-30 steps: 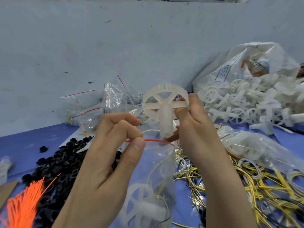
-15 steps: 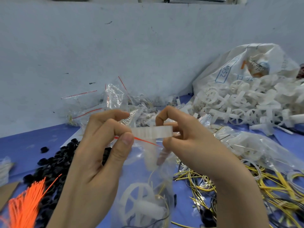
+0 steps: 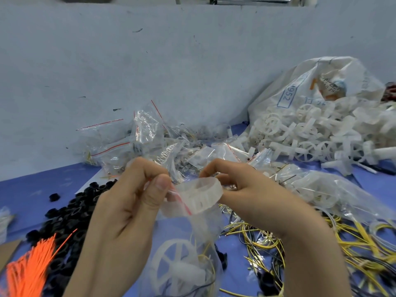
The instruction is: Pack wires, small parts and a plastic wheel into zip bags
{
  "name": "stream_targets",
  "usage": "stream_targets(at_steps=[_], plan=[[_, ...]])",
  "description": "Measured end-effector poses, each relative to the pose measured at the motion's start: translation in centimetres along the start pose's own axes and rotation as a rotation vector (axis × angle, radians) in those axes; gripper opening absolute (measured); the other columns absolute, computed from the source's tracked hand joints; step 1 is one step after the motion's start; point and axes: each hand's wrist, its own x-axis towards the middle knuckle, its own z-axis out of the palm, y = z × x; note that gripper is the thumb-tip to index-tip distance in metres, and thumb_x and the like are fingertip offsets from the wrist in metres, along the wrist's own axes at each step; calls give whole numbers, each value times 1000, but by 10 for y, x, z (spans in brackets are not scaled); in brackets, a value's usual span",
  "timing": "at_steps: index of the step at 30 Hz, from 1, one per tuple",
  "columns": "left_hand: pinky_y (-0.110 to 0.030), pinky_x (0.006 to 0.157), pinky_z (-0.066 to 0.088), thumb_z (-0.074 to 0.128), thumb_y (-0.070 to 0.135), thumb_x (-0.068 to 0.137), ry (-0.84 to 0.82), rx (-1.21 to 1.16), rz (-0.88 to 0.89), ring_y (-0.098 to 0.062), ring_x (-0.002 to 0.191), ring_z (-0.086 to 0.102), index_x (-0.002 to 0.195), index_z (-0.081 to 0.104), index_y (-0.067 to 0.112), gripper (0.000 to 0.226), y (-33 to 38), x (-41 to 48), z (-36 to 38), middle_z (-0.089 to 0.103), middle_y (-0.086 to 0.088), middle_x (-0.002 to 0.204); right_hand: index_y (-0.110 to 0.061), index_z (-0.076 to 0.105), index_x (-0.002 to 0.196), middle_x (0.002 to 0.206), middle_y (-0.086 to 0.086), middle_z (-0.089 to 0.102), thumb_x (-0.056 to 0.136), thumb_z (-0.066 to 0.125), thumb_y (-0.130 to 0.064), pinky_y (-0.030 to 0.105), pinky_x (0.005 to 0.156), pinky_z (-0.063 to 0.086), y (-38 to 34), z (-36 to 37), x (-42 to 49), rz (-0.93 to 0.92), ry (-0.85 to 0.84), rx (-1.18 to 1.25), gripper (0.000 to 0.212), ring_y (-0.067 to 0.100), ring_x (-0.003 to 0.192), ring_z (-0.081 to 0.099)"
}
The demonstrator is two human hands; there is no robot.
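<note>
Blue covers the surface (image 3: 38, 189), which runs back to a pale grey wall filling the upper half of the frame. At centre, the left hand (image 3: 128, 206) pinches the red-striped mouth of a clear zip bag (image 3: 199, 236) between thumb and curled fingers, so its grip is pressed onto the plastic. The right hand (image 3: 257, 202) pinches a white plastic wheel (image 3: 203, 195) by its rim with curled fingers and thumb; the wheel sits at the bag's mouth, partly inside it, rim facing the camera. Lower in the same bag lie another white wheel (image 3: 173, 266) and some yellow wire. Black small parts (image 3: 70, 213) are heaped at left centre, with orange ties (image 3: 27, 266) in the lower left corner. Yellow wires (image 3: 342, 249) sprawl across the lower right. A pile of filled clear bags (image 3: 137, 142) sits mid-frame against the wall, and a large white sack (image 3: 321, 86) spills white wheels at upper right.
</note>
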Motion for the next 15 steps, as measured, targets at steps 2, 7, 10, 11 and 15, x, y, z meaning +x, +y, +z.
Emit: stream_targets(at_steps=[2,7,10,11,15], plan=[[-17,56,43,43,42,93,-1,25,-10,-13,60,58,81,53,30,20,-1,1,1,68,9,73,-25,62,98,98,-10,69,87,63,-16,44,83,55,-2,1,-1,-2,2,48,14,21,92,66],[-13,55,40,39,42,94,-27,185,58,-10,61,54,82,48,31,19,-5,3,1,59,4,72,-49,50,118,129,-21,53,80,72,-14,36,97,49,-3,6,-4,-79,-81,49,56,-6,121,48],[-17,51,39,39,45,94,3,182,58,-12,57,51,83,48,33,19,-8,1,2,57,2,70,-44,58,113,122,-19,58,84,66,-19,39,92,52,-9,5,-7,-152,-66,-68,38,6,111,59],[-18,51,39,40,46,95,34,156,55,-12,56,52,83,49,34,19,-9,1,2,58,3,71,-41,62,110,121,-19,59,85,64,-20,39,91,52,-11,4,-7,-154,-58,-74,33,8,108,60],[-24,56,45,45,50,97,173,-51,22,-8,61,56,83,55,31,26,-10,1,4,63,5,74,-28,68,100,108,-11,67,82,62,-19,39,98,47,-15,-1,-9,-198,-42,-36,21,7,105,61]])
